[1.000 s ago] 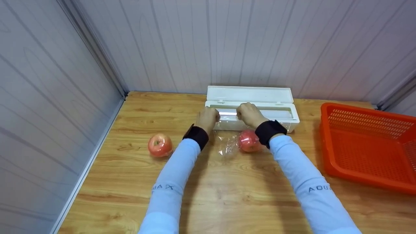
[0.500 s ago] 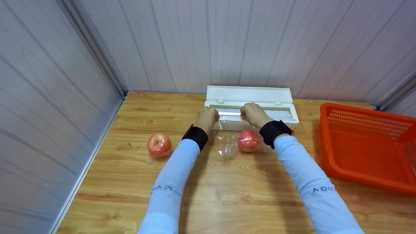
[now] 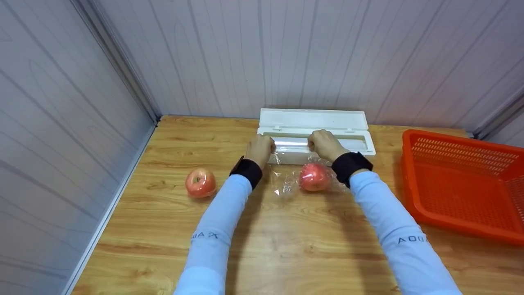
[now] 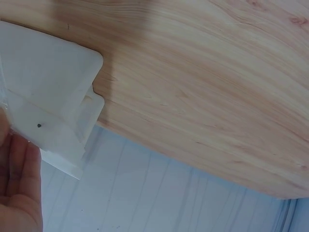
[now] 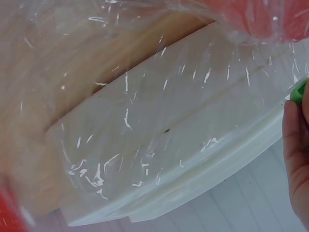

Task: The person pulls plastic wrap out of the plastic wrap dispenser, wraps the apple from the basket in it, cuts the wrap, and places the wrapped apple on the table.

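A white cling film box (image 3: 313,119) stands open against the back wall, with a film roll (image 3: 290,142) inside. At its left end my left hand (image 3: 259,150) pinches the clear film's edge. Farther right along the front edge, my right hand (image 3: 325,146) grips a small green slider (image 5: 299,94), seen only in the right wrist view. Clear cling film (image 3: 283,185) runs from the box down over a red apple (image 3: 314,178) lying between my forearms. The film in the right wrist view is stretched and wrinkled across the box front. My fingertips are partly hidden in the head view.
Another apple (image 3: 200,182), with a bit of film at its lower right, sits on the wooden table (image 3: 278,246) to the left. An orange plastic basket (image 3: 413,184) stands on the right. Panelled walls (image 3: 229,53) border the back and left sides.
My right hand has slid to the right along the box's front edge, away from the left hand. The left hand, the box and both apples have stayed in place.
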A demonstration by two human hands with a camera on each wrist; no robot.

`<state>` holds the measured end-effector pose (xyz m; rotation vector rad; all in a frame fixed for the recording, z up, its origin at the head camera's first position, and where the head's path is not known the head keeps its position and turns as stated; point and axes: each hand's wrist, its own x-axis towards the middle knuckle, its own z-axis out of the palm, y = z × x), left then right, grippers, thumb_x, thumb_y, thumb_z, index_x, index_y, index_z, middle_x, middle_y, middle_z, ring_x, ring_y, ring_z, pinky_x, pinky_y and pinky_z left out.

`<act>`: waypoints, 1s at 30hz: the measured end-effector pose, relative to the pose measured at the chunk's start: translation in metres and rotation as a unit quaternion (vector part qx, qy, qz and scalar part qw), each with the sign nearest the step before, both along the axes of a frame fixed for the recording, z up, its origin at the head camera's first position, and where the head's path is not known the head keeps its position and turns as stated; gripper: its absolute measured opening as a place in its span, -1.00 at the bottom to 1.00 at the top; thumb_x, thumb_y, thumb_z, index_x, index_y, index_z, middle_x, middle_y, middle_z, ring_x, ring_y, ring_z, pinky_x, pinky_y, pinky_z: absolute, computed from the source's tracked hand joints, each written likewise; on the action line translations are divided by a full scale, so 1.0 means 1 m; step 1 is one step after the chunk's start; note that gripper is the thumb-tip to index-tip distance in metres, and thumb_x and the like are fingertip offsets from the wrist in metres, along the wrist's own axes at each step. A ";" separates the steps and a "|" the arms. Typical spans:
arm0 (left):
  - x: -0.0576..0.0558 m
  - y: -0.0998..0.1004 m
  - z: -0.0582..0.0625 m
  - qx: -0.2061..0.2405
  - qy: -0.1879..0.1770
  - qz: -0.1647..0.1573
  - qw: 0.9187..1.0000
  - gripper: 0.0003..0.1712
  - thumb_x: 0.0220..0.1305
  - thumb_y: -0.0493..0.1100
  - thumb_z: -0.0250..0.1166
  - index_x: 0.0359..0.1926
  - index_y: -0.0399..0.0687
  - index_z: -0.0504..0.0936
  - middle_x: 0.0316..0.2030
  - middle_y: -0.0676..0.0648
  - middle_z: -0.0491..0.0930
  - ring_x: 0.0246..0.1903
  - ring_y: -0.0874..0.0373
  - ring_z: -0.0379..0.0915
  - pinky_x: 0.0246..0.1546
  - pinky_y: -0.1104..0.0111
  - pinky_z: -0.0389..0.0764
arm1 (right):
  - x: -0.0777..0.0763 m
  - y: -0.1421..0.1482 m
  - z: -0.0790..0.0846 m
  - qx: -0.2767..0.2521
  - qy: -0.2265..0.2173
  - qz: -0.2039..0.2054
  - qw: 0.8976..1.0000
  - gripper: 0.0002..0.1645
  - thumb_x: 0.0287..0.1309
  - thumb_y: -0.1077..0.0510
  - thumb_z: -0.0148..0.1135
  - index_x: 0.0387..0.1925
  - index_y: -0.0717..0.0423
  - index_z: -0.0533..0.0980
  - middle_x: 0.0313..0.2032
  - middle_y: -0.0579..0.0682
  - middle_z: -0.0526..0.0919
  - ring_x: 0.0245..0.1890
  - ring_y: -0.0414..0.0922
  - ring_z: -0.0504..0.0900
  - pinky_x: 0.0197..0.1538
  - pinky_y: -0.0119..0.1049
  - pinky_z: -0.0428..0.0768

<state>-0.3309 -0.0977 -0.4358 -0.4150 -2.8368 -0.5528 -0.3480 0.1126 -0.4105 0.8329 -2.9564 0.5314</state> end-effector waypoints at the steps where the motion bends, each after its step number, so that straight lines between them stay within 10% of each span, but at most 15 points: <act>1: 0.000 0.000 0.000 0.000 0.001 0.000 1.000 -0.79 -0.13 -0.42 0.15 -0.68 -0.13 0.67 -0.55 -0.05 0.63 -0.53 0.15 0.36 -0.48 0.27 0.55 | 0.000 0.001 0.000 -0.001 0.002 0.000 1.000 -0.82 -0.20 0.53 0.13 -0.60 0.28 0.59 -0.56 0.12 0.62 -0.47 0.02 0.57 -0.31 -0.15 0.57; 30: 0.002 0.001 0.004 0.012 -0.022 0.007 1.000 -0.78 -0.11 -0.45 0.15 -0.66 -0.16 0.68 -0.54 -0.05 0.64 -0.52 0.15 0.38 -0.45 0.31 0.54 | 0.002 0.055 0.000 0.015 -0.002 -0.034 0.999 -0.88 -0.15 0.48 0.20 -0.59 0.27 0.57 -0.51 0.15 0.62 -0.40 0.05 0.57 -0.25 -0.06 0.55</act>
